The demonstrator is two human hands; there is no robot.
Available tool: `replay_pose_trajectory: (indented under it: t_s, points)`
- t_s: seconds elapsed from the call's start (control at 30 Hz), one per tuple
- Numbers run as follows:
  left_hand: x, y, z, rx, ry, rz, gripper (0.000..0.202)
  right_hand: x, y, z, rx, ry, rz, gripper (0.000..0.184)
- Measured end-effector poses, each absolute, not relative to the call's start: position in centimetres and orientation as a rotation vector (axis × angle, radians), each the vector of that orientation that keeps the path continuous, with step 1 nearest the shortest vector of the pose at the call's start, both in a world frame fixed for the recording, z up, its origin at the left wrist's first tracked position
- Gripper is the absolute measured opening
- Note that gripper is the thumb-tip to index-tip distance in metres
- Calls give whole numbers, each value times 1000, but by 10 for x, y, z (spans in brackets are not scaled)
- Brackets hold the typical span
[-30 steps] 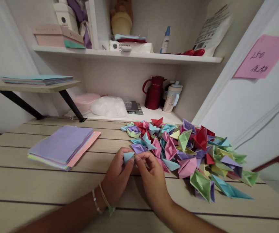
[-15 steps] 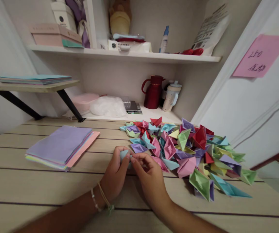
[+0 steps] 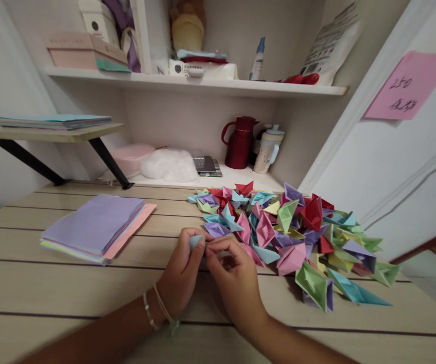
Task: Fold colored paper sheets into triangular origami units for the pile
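Observation:
A small piece of light blue folded paper point(image 3: 194, 241) is pinched between the thumb and fingers of my left hand point(image 3: 182, 270), above the table. My right hand point(image 3: 235, 283) meets it from the right, thumb and forefinger closed at the paper's near edge. Most of the paper is hidden behind my fingers, so its full shape does not show. Just beyond my right hand lies a spread of folded paper boats point(image 3: 265, 230) in pink, red, blue, green, purple and yellow.
A stack of coloured paper sheets point(image 3: 94, 225), purple on top, lies at the left. Behind it, a raised wooden stand point(image 3: 89, 132) bears more sheets point(image 3: 54, 121). A red jug point(image 3: 238, 144), a cup point(image 3: 268, 149) and a white plastic bag point(image 3: 168, 166) stand at the back beneath the shelf point(image 3: 199, 85).
My right thumb and forefinger have shifted slightly at the paper's edge, with a rounder gap between them. My left hand keeps its hold, almost still.

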State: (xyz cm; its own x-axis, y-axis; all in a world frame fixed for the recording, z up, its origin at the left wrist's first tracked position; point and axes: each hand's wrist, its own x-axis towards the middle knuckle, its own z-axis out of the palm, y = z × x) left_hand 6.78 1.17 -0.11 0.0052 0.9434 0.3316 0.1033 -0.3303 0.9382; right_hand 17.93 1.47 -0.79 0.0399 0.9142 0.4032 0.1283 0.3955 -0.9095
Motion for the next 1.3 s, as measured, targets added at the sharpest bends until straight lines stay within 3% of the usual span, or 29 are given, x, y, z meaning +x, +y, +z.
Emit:
replay_pose_trajectory:
  t_s: [0.17, 0.5, 0.8, 1.3]
  points:
    - [68, 11, 0, 1474, 1075, 1445, 17, 177, 10, -8, -1026, -1507, 718, 9]
    - [66, 15, -3, 1244, 900, 1463, 16, 177, 15, -5, -1044, -1321, 1000, 7]
    - [65, 22, 4, 1295, 1090, 1501, 26, 179, 22, -8, -930, -975, 1109, 27]
    - [58, 32, -3, 1037, 905, 1390, 35, 180, 24, -13, -999, -1084, 1084, 26]
